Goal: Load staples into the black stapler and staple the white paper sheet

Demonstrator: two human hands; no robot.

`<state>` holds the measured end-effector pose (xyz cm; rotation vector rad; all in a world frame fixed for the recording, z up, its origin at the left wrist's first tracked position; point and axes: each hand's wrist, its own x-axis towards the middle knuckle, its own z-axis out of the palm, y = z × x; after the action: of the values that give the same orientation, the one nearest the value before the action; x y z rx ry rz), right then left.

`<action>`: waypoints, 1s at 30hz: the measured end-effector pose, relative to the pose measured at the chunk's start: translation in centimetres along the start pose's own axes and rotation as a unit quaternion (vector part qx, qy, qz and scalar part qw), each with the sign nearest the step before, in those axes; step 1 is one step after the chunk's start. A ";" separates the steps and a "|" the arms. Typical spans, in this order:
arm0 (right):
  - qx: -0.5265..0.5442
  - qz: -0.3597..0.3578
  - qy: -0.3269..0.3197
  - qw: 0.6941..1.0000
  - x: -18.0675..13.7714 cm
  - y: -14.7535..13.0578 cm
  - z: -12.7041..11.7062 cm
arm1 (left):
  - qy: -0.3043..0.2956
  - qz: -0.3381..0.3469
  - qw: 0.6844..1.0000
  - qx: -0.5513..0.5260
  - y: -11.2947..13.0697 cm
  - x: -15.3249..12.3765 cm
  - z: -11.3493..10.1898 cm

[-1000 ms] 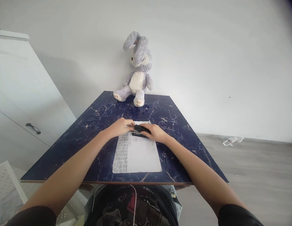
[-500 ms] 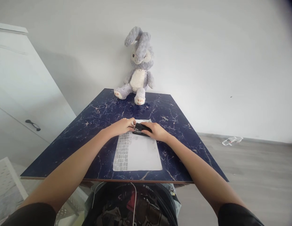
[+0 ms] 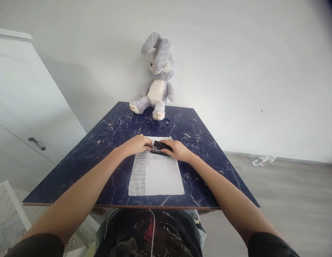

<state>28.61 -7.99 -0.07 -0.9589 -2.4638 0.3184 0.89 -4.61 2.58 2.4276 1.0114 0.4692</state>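
A black stapler (image 3: 162, 147) lies over the upper part of a white printed sheet (image 3: 165, 176), its silver inner part visible toward the left. From the right, my right hand (image 3: 179, 150) wraps round the stapler's back end. My left hand (image 3: 141, 145) is at the stapler's front end, fingers curled and pressed together. Whatever those fingers pinch is too small or hidden to make out. Along its left side the sheet carries a grey block pattern, and it rests on the dark blue marbled table (image 3: 112, 182).
A grey plush rabbit (image 3: 157, 91) sits at the table's far edge against the wall. On the left stands a white cabinet (image 3: 29, 92) with a dark handle. Clear plastic packaging (image 3: 263, 160) lies on the floor at right. A white cable (image 3: 153, 228) hangs over my lap.
My left fingers, spread a little before, have drawn together at the stapler's front end. My right hand keeps its hold on the stapler.
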 end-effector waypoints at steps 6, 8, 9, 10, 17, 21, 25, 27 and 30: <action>-0.003 0.012 0.000 1.000 0.0 -0.2 -0.2 | -0.043 -0.009 0.997 -0.062 -1.1 -0.5 -1.7; 0.003 0.011 0.001 1.000 -0.1 -0.1 -0.3 | -0.055 -0.023 0.994 -0.088 -1.4 -0.8 -2.4; 0.007 0.009 0.006 1.000 -0.1 0.0 -0.3 | -0.062 -0.027 0.993 -0.099 -1.5 -0.9 -2.6; 0.014 0.007 0.015 1.000 -0.2 0.1 -0.3 | -0.068 -0.029 0.991 -0.111 -1.7 -1.0 -2.8; 0.143 0.036 0.116 0.982 -0.8 0.1 -0.7 | -0.027 0.029 0.985 -0.166 -1.5 -0.6 -1.4; 0.184 0.011 0.119 0.976 -0.8 -0.9 -1.0 | -0.009 0.027 0.972 -0.234 0.0 -0.4 0.2; 0.207 0.019 0.149 0.967 -0.7 -1.8 -0.7 | 0.040 0.016 0.961 -0.273 1.6 -0.4 1.1; 0.221 0.029 0.171 0.960 -0.7 -2.2 -0.4 | 0.065 0.022 0.961 -0.269 2.1 -0.4 1.4; 0.230 0.030 0.187 0.955 -0.6 -2.7 -0.2 | 0.072 0.048 0.966 -0.244 2.4 -0.5 1.5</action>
<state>27.53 -10.38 0.89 -0.8044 -1.9008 0.6352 2.65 -6.93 2.52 2.0229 0.7276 0.8304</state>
